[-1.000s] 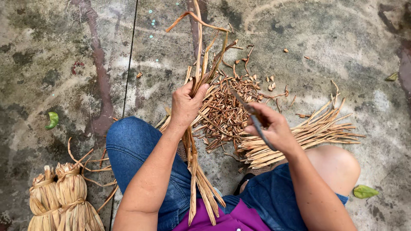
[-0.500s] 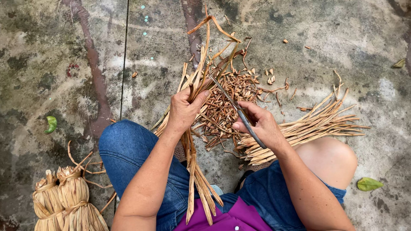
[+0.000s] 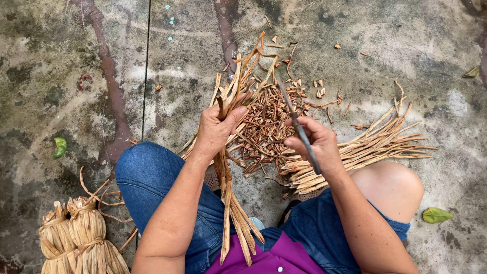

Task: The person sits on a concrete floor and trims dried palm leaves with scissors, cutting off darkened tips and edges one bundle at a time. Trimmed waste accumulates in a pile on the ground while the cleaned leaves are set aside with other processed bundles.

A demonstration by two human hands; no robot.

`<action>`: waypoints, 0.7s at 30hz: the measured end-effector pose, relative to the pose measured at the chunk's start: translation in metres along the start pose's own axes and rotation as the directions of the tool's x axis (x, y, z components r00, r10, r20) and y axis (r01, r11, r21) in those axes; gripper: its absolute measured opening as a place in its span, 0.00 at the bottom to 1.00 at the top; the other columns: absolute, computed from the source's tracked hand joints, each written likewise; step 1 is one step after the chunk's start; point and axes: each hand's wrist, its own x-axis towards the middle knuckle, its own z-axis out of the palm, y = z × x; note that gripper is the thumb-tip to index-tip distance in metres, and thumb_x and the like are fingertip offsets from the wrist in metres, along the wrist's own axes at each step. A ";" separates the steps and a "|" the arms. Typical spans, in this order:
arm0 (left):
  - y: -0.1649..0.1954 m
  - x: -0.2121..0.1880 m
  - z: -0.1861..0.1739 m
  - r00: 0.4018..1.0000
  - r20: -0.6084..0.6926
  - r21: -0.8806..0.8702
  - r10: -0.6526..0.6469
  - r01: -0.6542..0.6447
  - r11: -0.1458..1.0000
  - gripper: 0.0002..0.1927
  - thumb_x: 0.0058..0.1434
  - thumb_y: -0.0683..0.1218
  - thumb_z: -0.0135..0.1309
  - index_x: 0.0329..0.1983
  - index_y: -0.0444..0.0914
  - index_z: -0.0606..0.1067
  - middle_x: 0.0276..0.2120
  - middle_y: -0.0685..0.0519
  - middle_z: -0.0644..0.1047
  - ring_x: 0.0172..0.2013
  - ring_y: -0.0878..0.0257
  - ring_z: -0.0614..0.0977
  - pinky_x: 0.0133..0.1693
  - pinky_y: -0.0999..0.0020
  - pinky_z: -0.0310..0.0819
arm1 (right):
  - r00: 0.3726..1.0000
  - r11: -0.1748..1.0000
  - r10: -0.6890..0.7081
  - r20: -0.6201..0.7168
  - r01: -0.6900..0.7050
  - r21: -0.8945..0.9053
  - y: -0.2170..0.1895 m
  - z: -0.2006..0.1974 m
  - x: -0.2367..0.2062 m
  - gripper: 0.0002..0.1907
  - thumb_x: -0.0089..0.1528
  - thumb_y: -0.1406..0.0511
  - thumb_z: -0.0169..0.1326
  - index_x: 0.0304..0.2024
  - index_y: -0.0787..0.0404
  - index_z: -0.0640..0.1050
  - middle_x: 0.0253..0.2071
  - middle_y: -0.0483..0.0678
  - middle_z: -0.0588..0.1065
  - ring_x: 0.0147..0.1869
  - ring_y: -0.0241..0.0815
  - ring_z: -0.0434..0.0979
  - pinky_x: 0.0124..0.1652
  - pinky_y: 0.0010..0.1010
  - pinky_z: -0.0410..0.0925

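Note:
My left hand (image 3: 217,128) grips a bundle of long dry leaf strips (image 3: 231,203) that runs from my lap up past the hand, its ragged tips (image 3: 248,66) fanning out above the fingers. My right hand (image 3: 317,142) holds a thin dark knife (image 3: 297,124), blade pointing up and left toward the bundle's upper end. Between the hands lies a pile of short brown trimmings (image 3: 266,124) on the concrete floor (image 3: 76,66). A stack of pale trimmed strips (image 3: 365,149) lies to the right of my right hand, over my knee.
Tied straw bundles (image 3: 76,238) stand at the lower left beside loose strands. A green leaf (image 3: 60,147) lies at left, another green leaf (image 3: 436,215) at lower right. My legs in blue shorts (image 3: 152,177) fill the bottom.
The view shifted slightly. My right hand with the knife has moved a little toward the bundle, the blade now reaching up near the strip ends. The left hand keeps its grip.

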 end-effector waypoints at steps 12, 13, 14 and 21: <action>0.030 -0.014 -0.009 0.993 0.094 -0.154 -0.072 0.086 0.984 0.16 0.68 0.45 0.58 0.58 0.38 0.80 0.21 0.66 0.69 0.20 0.78 0.66 0.22 0.81 0.58 | 0.989 1.000 0.019 0.146 -0.021 0.009 -0.011 -0.022 0.004 0.29 0.62 0.52 0.59 0.59 0.61 0.75 0.39 0.43 0.79 0.38 0.30 0.73 0.39 0.22 0.69; 0.031 -0.014 -0.010 0.991 0.114 -0.159 -0.075 0.093 0.983 0.17 0.68 0.44 0.58 0.58 0.38 0.80 0.22 0.66 0.69 0.20 0.78 0.66 0.22 0.81 0.57 | 0.988 1.000 0.019 0.155 -0.023 0.021 -0.011 -0.021 0.005 0.29 0.62 0.52 0.59 0.60 0.61 0.75 0.40 0.43 0.79 0.38 0.30 0.73 0.40 0.22 0.69; 0.032 -0.014 -0.011 0.988 0.135 -0.164 -0.078 0.100 0.981 0.17 0.67 0.44 0.58 0.58 0.37 0.80 0.22 0.65 0.70 0.20 0.77 0.66 0.22 0.81 0.56 | 0.986 0.999 0.018 0.164 -0.024 0.032 -0.010 -0.021 0.005 0.28 0.63 0.52 0.58 0.60 0.61 0.75 0.40 0.43 0.79 0.38 0.30 0.73 0.40 0.22 0.69; 0.032 -0.015 -0.009 0.948 0.298 -0.123 -0.110 0.152 0.981 0.18 0.69 0.45 0.57 0.60 0.35 0.78 0.22 0.66 0.68 0.21 0.78 0.64 0.24 0.81 0.55 | 0.995 0.983 0.076 0.069 -0.086 0.161 -0.012 -0.019 0.007 0.21 0.61 0.59 0.63 0.53 0.62 0.79 0.25 0.39 0.71 0.24 0.26 0.67 0.25 0.18 0.60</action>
